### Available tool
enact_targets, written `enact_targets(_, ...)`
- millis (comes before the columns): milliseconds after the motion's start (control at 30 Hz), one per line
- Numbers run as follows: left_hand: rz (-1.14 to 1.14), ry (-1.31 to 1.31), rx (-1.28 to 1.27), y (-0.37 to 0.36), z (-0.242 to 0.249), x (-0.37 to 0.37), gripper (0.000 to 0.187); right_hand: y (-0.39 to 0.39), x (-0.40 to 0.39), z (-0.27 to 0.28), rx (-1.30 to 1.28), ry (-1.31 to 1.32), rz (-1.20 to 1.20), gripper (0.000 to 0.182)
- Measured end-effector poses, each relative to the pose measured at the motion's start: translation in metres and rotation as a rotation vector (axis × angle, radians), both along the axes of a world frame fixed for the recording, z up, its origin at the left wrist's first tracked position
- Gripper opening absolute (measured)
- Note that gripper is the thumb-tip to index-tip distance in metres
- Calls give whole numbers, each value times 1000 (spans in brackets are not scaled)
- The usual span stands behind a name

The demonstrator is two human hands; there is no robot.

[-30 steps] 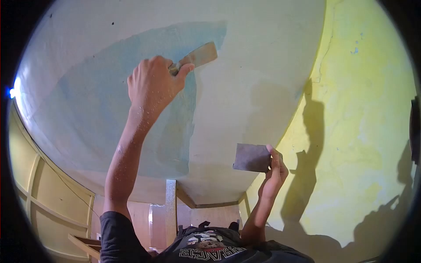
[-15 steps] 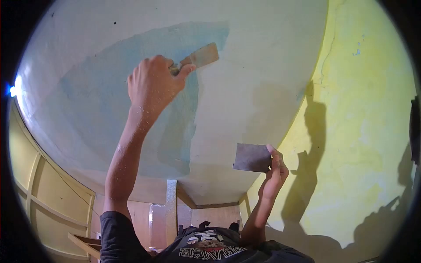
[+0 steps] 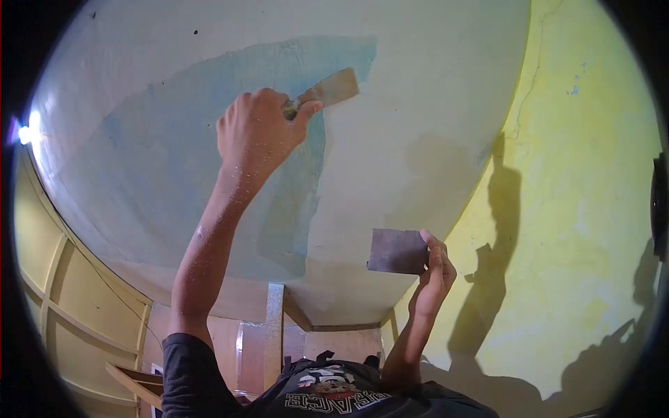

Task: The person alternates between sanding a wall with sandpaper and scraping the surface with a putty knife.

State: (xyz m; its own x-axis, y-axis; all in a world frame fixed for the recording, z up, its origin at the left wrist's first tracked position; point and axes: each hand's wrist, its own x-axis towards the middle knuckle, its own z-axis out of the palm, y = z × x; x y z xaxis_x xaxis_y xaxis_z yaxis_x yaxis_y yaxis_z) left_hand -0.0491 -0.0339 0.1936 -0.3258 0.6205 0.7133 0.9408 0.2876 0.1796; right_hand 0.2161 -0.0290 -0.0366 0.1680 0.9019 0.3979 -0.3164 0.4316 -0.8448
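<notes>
My left hand (image 3: pixel 261 132) is raised, closed around the handle of a putty knife (image 3: pixel 334 87). Its flat blade points up and right over the blue-grey patch (image 3: pixel 174 160) on a large pale surface (image 3: pixel 376 174); whether the blade touches is hard to tell. Lower right, my right hand (image 3: pixel 435 268) grips the edge of a dark rectangular plate (image 3: pixel 397 251) between thumb and fingers. The plate's broad face shows below and right of the patch. White specks dot my left forearm.
A yellow wall (image 3: pixel 571 209) with shadows stands at the right. Cream panelling (image 3: pixel 90 299) and a bright light (image 3: pixel 25 134) are at the left. An upright post (image 3: pixel 274 334) rises near my body, and a wooden frame (image 3: pixel 132 383) is at the lower left.
The view has shifted slightly, so the patch and my left hand with the putty knife appear farther right. The dark plate in my right hand has moved a little left.
</notes>
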Motion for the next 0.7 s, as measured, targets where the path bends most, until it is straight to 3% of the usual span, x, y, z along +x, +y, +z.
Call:
enact_targets(500,-44,-20,84,9,-10,-4,52,8,12,-13,20,3,-106,42)
enact_targets(700,10,-21,34,5,-4,-2,52,6,4,-10,20,66,0,38)
